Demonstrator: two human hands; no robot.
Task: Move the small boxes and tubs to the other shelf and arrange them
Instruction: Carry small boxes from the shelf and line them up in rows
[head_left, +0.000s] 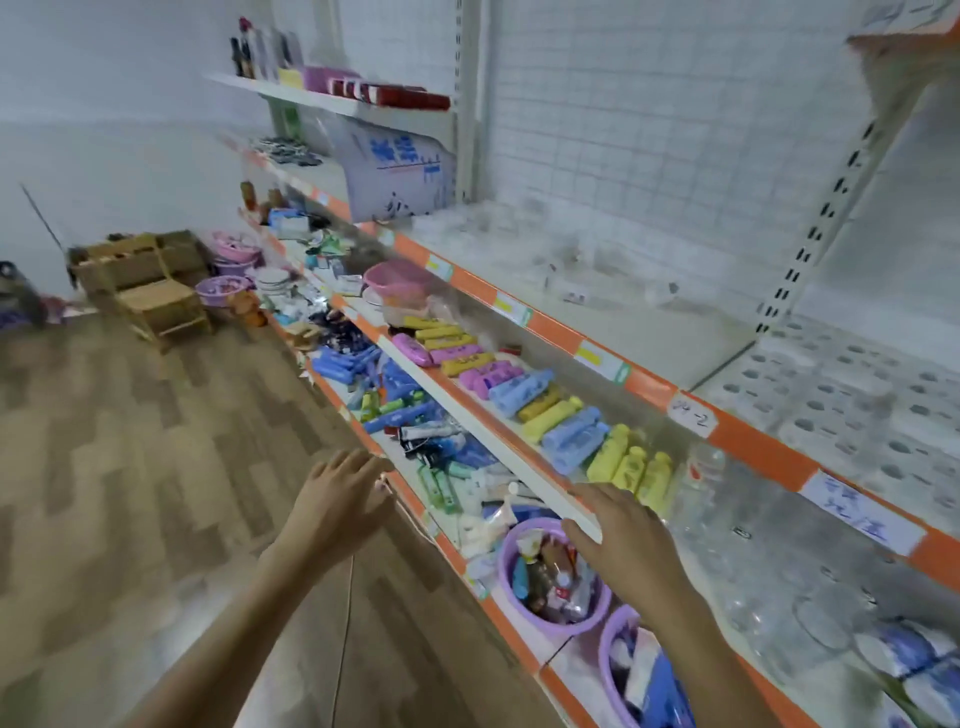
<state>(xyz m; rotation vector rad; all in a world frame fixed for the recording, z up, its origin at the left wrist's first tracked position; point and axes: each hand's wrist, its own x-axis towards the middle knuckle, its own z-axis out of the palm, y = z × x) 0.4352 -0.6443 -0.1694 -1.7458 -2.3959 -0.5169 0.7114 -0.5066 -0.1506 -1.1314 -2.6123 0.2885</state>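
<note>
Head view: both hands, left (340, 499) and right (626, 540), reach forward, fingers spread, holding nothing.

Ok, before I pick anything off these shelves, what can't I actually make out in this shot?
- Head view, purple tub: the right hand covers its far rim.
- Second purple tub: cut off by the bottom edge.
- Boxes on the top shelf: too small and blurred to read.
- Price labels on the shelf edge: blurred, unreadable.
- Left hand: back only; the palm side is hidden.

two bare forearms, no sleeves in view; left hand (340, 501), right hand (623, 540), no rings or watch showing.
</note>
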